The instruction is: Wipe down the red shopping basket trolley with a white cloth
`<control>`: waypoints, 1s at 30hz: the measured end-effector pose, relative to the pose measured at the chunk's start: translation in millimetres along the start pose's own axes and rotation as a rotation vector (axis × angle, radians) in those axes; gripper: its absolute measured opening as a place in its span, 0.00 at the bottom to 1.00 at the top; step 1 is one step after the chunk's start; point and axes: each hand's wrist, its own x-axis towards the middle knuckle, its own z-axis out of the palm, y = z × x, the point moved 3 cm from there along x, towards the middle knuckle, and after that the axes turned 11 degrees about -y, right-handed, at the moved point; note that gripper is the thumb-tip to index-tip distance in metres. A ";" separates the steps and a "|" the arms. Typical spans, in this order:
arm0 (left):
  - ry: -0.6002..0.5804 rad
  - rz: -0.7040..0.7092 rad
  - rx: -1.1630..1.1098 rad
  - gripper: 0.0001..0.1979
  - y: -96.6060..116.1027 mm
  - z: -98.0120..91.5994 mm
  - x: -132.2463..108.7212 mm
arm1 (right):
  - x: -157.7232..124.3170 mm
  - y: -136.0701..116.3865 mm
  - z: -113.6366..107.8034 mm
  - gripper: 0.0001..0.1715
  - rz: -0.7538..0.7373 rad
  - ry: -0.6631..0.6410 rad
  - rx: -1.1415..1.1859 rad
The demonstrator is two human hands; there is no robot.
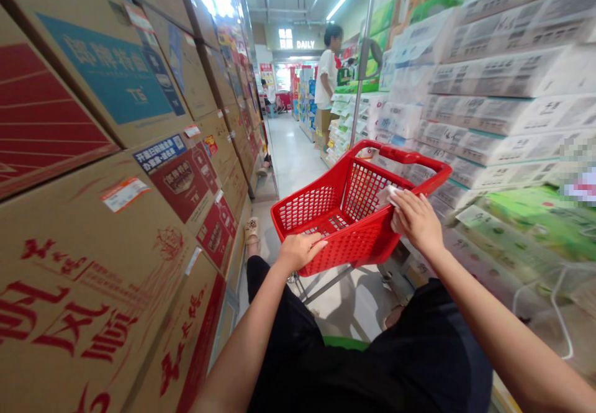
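A red plastic shopping basket (326, 205) on a wheeled metal frame stands in the aisle in front of me. My left hand (300, 248) grips its near rim, fingers curled over the edge. My right hand (416, 220) rests on the right rim, closed on a small white cloth or wipe (390, 194) pressed against the plastic. The basket's inside looks bare. My lap in black clothing fills the lower middle.
Stacked cardboard boxes (107, 226) wall the left side. Shelves of white tissue packs (488, 90) line the right. A metal pole (362, 59) rises behind the basket. A person in a white shirt (327, 77) stands farther down the aisle. A sandalled foot (252, 230) shows by the boxes.
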 end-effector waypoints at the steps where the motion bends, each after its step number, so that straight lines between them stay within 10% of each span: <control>1: -0.001 -0.002 -0.003 0.24 -0.1 0.3 0.1 | -2.2 -9.2 1.8 0.28 -0.034 -0.024 0.006; 14: 0.013 -0.024 -0.002 0.25 3.0 5.0 2.6 | -5.8 35.6 -8.4 0.28 0.160 0.039 0.048; 25: 0.026 -0.044 -0.009 0.25 8.3 3.7 1.5 | -10.2 -116.1 25.8 0.28 -0.169 -0.083 0.242; 30: 0.037 -0.049 -0.001 0.24 5.4 3.4 0.7 | -6.3 -118.9 20.6 0.30 -0.292 -0.170 0.197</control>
